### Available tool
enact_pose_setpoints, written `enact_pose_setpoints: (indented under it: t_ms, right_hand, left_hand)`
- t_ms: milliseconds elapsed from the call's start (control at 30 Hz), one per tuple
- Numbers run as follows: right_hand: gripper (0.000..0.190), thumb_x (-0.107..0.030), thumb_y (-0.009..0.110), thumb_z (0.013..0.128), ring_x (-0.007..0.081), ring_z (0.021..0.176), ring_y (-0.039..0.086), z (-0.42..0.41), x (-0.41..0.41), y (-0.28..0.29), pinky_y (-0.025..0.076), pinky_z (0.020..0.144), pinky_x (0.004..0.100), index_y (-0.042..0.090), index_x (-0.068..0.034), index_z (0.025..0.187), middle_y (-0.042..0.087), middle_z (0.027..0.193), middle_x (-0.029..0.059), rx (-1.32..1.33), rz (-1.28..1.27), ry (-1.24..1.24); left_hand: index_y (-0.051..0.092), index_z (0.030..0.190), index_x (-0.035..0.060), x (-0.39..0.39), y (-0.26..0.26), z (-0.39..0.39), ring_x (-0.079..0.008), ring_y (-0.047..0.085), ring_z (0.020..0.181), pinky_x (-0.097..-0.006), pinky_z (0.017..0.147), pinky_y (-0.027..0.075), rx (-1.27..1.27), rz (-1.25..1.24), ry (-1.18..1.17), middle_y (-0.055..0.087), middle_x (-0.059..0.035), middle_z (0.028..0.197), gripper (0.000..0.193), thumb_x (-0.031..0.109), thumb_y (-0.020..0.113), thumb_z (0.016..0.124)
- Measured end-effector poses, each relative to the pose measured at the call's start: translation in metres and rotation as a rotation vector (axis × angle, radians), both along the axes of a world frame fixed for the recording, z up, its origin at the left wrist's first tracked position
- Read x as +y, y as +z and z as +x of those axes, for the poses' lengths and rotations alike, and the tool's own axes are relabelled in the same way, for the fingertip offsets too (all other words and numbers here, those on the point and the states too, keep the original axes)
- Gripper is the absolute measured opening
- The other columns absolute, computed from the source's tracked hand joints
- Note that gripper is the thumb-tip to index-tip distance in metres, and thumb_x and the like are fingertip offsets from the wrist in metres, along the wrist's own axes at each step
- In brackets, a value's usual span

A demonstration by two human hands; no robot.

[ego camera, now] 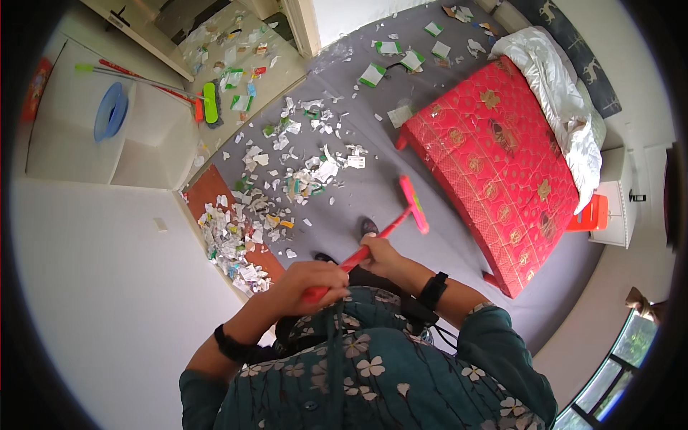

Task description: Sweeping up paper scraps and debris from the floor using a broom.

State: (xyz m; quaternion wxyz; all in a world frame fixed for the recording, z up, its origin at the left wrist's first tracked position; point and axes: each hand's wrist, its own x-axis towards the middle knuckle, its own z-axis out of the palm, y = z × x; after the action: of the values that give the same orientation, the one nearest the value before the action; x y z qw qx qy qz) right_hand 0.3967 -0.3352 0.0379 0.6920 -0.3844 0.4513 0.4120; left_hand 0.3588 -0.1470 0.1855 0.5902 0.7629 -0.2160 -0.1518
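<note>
A red-handled broom (386, 231) slants across in front of my body, its narrow pink and green head (413, 205) up and to the right over the grey floor. My left hand (318, 284) wraps the handle close to its butt end. Farther along the shaft, my right hand (380, 256) grips it too. The broom head is apart from the scraps; whether it touches the floor I cannot tell. A heap of torn paper and plastic scraps (228, 242) lies along the wall to the left, partly over a reddish-brown floor strip (271, 263). Another loose pile of scraps (317, 172) spreads ahead of me.
A bed with a red quilted cover (484, 161) stands at the right, a white quilt (553, 107) on it. Green-and-white packets (372, 74) lie beyond. A green mop (210, 102) leans by the white cabinet (150, 118) near the doorway. An orange bin (590, 214) is beside the nightstand (613, 199).
</note>
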Motion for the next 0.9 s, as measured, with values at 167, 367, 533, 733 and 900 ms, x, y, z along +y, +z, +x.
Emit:
enact_pose_setpoints:
  t_ms: [167,367,533,733,900]
  right_hand:
    - [0.010,-0.010,0.056,0.083,0.0172,0.052,0.049,-0.001,-0.033,-0.086,0.039,0.040,0.0279,0.047,-0.008,0.088,0.049,0.074,0.0065,0.058,0.131,-0.002]
    - [0.010,-0.009,0.060,0.084,0.0169,0.055,0.052,0.009,0.027,-0.027,0.048,0.049,0.0360,0.052,-0.010,0.078,0.050,0.066,0.0026,-0.058,0.260,0.125]
    - [0.009,-0.009,0.058,0.085,0.0180,0.050,0.051,0.016,0.022,-0.023,0.044,0.045,0.0336,0.051,-0.007,0.079,0.049,0.066,0.0049,-0.091,0.147,0.100]
    - [0.008,-0.012,0.055,0.084,0.0158,0.047,0.049,0.052,0.009,-0.079,0.027,0.035,0.0267,0.050,-0.007,0.080,0.050,0.067,0.0070,-0.071,0.056,0.121]
    - [0.009,-0.013,0.056,0.083,0.0152,0.047,0.047,0.080,0.076,-0.104,0.029,0.035,0.0286,0.050,-0.008,0.079,0.051,0.068,0.0075,-0.050,0.008,0.154]
  left_hand:
    - [0.064,0.085,0.0049,-0.024,-0.022,0.015,-0.0286,0.065,0.075,-0.0343,0.067,0.051,0.042,-0.061,0.055,0.067,-0.0090,0.084,0.014,0.010,0.075,0.077]
    - [0.066,0.078,0.0060,-0.002,0.028,0.003,-0.0256,0.067,0.073,-0.0329,0.067,0.052,-0.177,0.197,-0.022,0.069,-0.0086,0.083,0.011,0.008,0.076,0.074]
    - [0.063,0.077,0.0050,-0.003,0.031,0.010,-0.0256,0.066,0.069,-0.0324,0.062,0.051,-0.235,0.159,0.052,0.067,-0.0076,0.081,0.013,0.006,0.075,0.074]
    - [0.063,0.085,0.0006,-0.014,-0.028,0.021,-0.0226,0.066,0.076,-0.0303,0.070,0.051,0.024,0.015,0.253,0.067,-0.0111,0.086,0.007,0.001,0.069,0.081]
    - [0.064,0.085,-0.0010,0.004,-0.020,0.031,-0.0193,0.065,0.074,-0.0279,0.068,0.050,-0.052,0.131,0.379,0.068,-0.0124,0.086,0.003,0.001,0.067,0.083]
